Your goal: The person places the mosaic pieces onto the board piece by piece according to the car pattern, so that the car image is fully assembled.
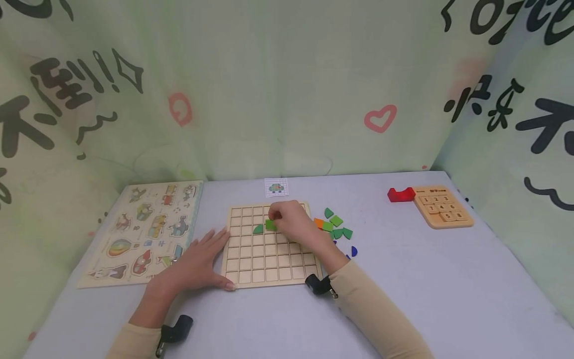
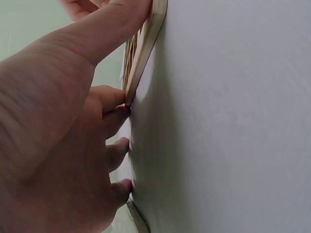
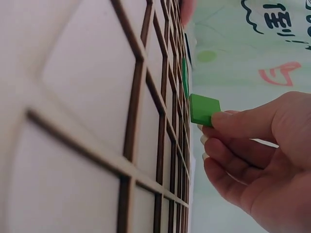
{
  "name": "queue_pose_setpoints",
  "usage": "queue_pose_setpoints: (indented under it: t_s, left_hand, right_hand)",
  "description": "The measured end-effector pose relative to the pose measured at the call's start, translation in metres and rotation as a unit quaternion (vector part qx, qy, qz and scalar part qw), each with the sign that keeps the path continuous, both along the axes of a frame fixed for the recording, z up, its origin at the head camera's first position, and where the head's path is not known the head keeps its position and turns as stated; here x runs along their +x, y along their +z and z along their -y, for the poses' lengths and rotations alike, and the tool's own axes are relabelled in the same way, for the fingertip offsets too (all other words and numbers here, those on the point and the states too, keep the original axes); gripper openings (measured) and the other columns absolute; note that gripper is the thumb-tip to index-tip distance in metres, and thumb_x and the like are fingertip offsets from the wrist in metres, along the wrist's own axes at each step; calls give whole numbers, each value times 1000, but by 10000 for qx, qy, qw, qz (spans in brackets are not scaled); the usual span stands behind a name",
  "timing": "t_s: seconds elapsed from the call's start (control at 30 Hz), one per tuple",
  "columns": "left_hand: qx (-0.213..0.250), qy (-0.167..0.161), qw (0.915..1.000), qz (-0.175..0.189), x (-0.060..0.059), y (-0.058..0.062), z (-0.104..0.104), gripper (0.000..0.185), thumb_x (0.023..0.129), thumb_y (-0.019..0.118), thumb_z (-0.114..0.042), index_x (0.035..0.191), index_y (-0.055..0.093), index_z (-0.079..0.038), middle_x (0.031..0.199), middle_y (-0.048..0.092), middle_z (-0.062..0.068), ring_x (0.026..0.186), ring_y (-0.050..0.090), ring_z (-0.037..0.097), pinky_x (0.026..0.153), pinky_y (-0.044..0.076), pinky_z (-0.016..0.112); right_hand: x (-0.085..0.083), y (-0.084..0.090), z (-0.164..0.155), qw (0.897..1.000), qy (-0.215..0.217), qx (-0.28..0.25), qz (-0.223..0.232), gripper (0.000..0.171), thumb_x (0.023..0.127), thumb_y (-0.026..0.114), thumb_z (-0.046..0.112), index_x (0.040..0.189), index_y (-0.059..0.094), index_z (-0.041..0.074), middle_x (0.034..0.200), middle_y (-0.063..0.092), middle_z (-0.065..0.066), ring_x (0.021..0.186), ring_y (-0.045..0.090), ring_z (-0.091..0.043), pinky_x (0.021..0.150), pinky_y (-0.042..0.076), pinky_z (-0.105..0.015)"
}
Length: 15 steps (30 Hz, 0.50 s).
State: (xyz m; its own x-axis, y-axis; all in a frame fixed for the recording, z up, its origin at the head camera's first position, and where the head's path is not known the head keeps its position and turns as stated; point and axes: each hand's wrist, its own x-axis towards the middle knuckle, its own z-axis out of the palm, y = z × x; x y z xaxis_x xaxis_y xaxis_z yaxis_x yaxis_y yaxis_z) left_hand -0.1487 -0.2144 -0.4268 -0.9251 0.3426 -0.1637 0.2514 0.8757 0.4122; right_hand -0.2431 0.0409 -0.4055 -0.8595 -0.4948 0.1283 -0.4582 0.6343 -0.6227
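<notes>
A wooden grid board (image 1: pixel 257 262) lies on the white table, one dark green quarter-round tile (image 1: pixel 258 229) in a cell. My right hand (image 1: pixel 293 222) pinches a light green square tile (image 3: pixel 205 109) between thumb and finger, just over the board and right of the dark green tile. In the right wrist view the tile's edge is close to the grid; whether it touches cannot be told. My left hand (image 1: pixel 197 264) rests at the board's left side, fingers spread. Its thumb (image 2: pixel 116 24) touches the board's near left corner.
Loose green tiles (image 1: pixel 338 233), an orange tile (image 1: pixel 318 223) and blue pieces (image 1: pixel 354 251) lie right of the board. Behind it is a small picture card (image 1: pixel 276 187). A picture board (image 1: pixel 134 234) lies left; a red block (image 1: pixel 401 195) and a wooden number board (image 1: pixel 441 207) are far right.
</notes>
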Motion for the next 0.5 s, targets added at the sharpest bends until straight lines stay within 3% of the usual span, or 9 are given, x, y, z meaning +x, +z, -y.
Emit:
queue_pose_setpoints:
  t_s: [0.3, 0.5]
  left_hand:
    - [2, 75, 9999, 78, -2, -5, 2, 133, 58, 80, -73, 159, 21, -8, 167, 19, 9, 154, 13, 42, 122, 14, 67]
    - [-32, 92, 9999, 57, -2, -7, 3, 133, 58, 80, -73, 159, 22, -8, 167, 20, 9, 154, 14, 41, 122, 15, 66]
  right_hand:
    - [2, -2, 6, 9996, -16, 262, 67, 16, 89, 62, -5, 91, 73, 6, 90, 73, -6, 80, 60, -18, 76, 54, -31]
    - [3, -4, 7, 9978, -14, 664, 52, 21, 90, 61, -4, 100, 78, 4, 105, 76, -9, 99, 69, -21, 87, 59, -37]
